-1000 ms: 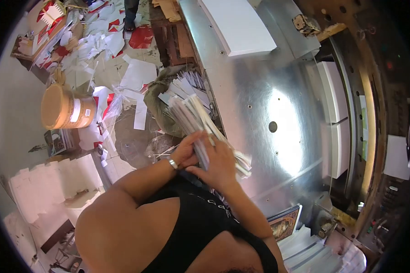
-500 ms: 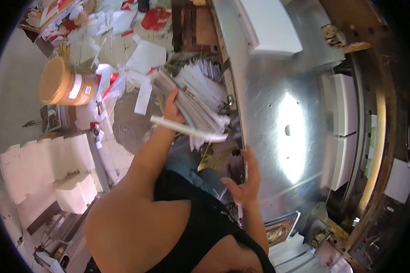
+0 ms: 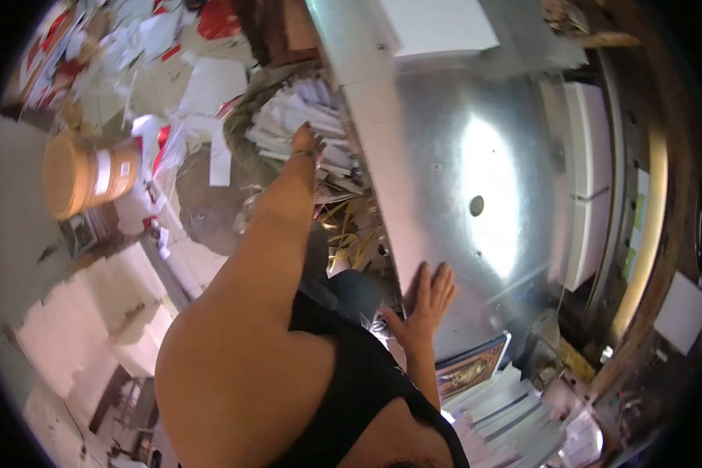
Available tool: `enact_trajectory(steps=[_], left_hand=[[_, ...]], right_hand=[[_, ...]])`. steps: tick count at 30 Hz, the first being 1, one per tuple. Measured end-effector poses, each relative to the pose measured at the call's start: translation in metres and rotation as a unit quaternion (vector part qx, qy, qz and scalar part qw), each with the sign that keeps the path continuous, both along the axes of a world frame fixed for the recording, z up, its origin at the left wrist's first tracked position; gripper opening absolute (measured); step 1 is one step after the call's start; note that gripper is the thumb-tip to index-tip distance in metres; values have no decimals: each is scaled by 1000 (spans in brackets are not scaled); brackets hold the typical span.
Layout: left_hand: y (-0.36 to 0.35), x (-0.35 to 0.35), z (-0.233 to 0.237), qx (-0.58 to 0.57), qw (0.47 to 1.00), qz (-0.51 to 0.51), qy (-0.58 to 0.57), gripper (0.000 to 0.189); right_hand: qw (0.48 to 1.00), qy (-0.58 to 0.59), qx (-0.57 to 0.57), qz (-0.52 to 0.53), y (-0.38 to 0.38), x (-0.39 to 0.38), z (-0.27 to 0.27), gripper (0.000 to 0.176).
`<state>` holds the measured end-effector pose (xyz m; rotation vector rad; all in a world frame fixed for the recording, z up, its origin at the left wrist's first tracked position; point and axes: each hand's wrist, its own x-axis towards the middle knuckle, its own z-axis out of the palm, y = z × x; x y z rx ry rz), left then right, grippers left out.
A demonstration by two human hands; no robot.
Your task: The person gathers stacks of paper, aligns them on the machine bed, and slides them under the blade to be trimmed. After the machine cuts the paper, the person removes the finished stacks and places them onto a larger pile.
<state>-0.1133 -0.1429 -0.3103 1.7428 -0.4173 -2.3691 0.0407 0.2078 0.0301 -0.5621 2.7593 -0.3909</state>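
My left hand (image 3: 307, 142) reaches down onto a heap of white paper strips (image 3: 281, 117) in a sack (image 3: 244, 129) beside the metal table. It rests on the strips with its fingers partly spread, and I see no bundle gripped in it. My right hand (image 3: 423, 310) lies open on the near edge of the metal table (image 3: 444, 203), fingers stretched and thumb apart, holding nothing. Close to it stands a framed or covered picture (image 3: 469, 366) beside stacked white paper (image 3: 507, 405).
A yellow-orange bucket (image 3: 86, 173) stands at left. Paper scraps (image 3: 210, 86) and red pieces litter the floor. White stacks (image 3: 437, 27) sit on the table's far end, with more white blocks (image 3: 587, 140) along its right side. Yellow straps (image 3: 351, 234) lie below the sack.
My left hand has lowered a bundle of paper strips into the sack and it no longer shows in the grip. My right hand has come down flat on the table edge.
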Motion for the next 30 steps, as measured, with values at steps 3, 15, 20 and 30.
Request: enact_trajectory(steps=[3,15,20,30], left_hand=[[-4,20,-1,-117,986,-102,57,64],[0,-6,252,-604,755,-200,162,23],[74,-64,319,-736,445,-399,318,32],[144,-123,334,-730,267,-592,212,70]], right_hand=[[999,-21,28,2,-4,-7,13,115],[752,-23,-534,-386,30,-68,11,63],[660,-59,-574,-481,78,-161,15,64],[537,-72,-634,-552,191,-377,-4,78]])
